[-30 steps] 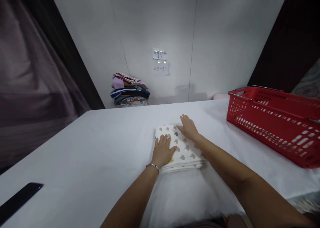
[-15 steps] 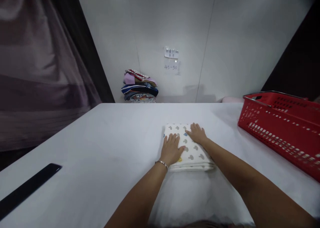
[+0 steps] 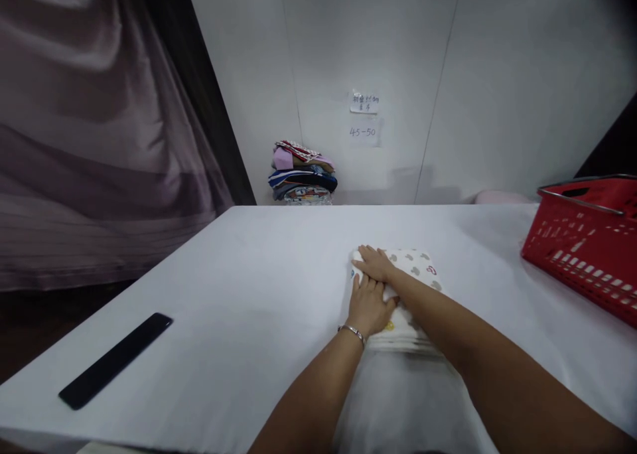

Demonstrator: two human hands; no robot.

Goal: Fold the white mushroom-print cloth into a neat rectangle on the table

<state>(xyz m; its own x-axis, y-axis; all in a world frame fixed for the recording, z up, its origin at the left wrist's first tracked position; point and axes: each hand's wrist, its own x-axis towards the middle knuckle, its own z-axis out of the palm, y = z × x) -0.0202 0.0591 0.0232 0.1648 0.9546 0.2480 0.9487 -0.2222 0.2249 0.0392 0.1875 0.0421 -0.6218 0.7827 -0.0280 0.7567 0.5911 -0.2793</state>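
Observation:
A folded white cloth (image 3: 415, 268) printed with grey mushroom-like shapes and a few coloured marks lies on the white table (image 3: 239, 268). My left hand (image 3: 371, 304) rests flat on its left side, fingers spread, with a bracelet at the wrist. Across the cloth's far left corner lies my right hand (image 3: 374, 263), its fingers stretched out just beyond the left fingertips. The two hands touch or slightly overlap. Neither one grips the fabric; both press on it from above. My right forearm covers part of the cloth's right half.
A red plastic basket (image 3: 577, 241) with metal handles stands at the right. On the left of the table lies a long black flat object (image 3: 117, 360). Beyond the far edge is a stack of folded fabrics (image 3: 303, 175) against the wall. A purple curtain (image 3: 99, 142) hangs at left.
My right hand has slid leftward over the cloth, from its far right part to the far left corner beside my left hand. The view has turned left, shifting everything rightward in the picture.

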